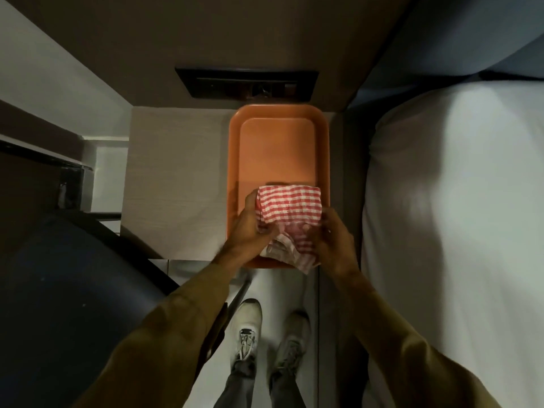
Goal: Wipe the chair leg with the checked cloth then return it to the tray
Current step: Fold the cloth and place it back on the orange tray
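Note:
A red-and-white checked cloth (pixel 290 209) is bunched over the near end of an orange tray (pixel 276 148), which lies on a small pale table. My left hand (pixel 247 231) grips the cloth's left side and my right hand (pixel 332 240) holds its right side. A loose corner of the cloth hangs past the tray's near rim. A dark chair (pixel 59 290) with a black leg (pixel 141 248) stands at the lower left, apart from both hands.
A bed with white bedding (pixel 456 231) fills the right side. The pale table top (pixel 176 178) extends left of the tray. A dark wall panel (pixel 247 83) sits behind the tray. My two shoes (pixel 265 334) stand on the light floor in the narrow gap.

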`<state>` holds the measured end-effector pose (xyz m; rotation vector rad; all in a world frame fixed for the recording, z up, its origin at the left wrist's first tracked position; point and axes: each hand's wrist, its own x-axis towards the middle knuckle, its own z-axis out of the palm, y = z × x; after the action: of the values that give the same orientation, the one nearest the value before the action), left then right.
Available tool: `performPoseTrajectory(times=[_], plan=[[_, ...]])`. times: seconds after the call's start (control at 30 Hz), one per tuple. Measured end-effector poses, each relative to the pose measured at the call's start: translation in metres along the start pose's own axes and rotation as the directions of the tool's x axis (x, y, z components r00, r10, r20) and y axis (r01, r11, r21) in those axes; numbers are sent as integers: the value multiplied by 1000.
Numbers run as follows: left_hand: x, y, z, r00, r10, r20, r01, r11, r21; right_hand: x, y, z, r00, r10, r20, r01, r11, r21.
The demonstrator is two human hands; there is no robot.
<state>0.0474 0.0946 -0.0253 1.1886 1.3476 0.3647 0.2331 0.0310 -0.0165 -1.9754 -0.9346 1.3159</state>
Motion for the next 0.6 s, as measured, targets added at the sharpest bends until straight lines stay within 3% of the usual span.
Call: performPoseTrajectory(times=[0.07, 0.13, 0.23, 0.3, 0.37, 0.4, 0.5, 0.6], plan=[[1, -4, 5, 1000, -6, -29, 10, 991, 137, 8, 5, 3, 1000, 3, 27, 0, 996, -90], [0, -3, 3, 995, 10, -104, 4, 991, 135, 16, 6, 6, 1000, -3, 21, 6, 991, -137], [-1, 0, -2, 995, 1, -104, 15, 988, 155, 26, 1, 15, 998, 32, 49, -24, 987, -159], [-5, -2, -1, 985, -4, -171, 59, 947, 314, 33, 1, 22, 995, 87, 53, -75, 979, -191], [-10, -10, 2, 964, 123, -237, 17, 857, 515, 37, 3, 27, 995, 92, 24, -83, 962, -261], [-12, -14, 2, 968, 179, -177, -37, 795, 605, 38, 4, 29, 996, 91, 21, -82, 956, -281], [-28, -27, 1, 972, 171, 159, -231, 605, 762, 38, 8, 30, 995, 90, 37, -75, 949, -305], [-42, -36, 0, 924, 337, 178, -342, 526, 779, 37, 11, 28, 995, 68, 73, -39, 939, -342]])
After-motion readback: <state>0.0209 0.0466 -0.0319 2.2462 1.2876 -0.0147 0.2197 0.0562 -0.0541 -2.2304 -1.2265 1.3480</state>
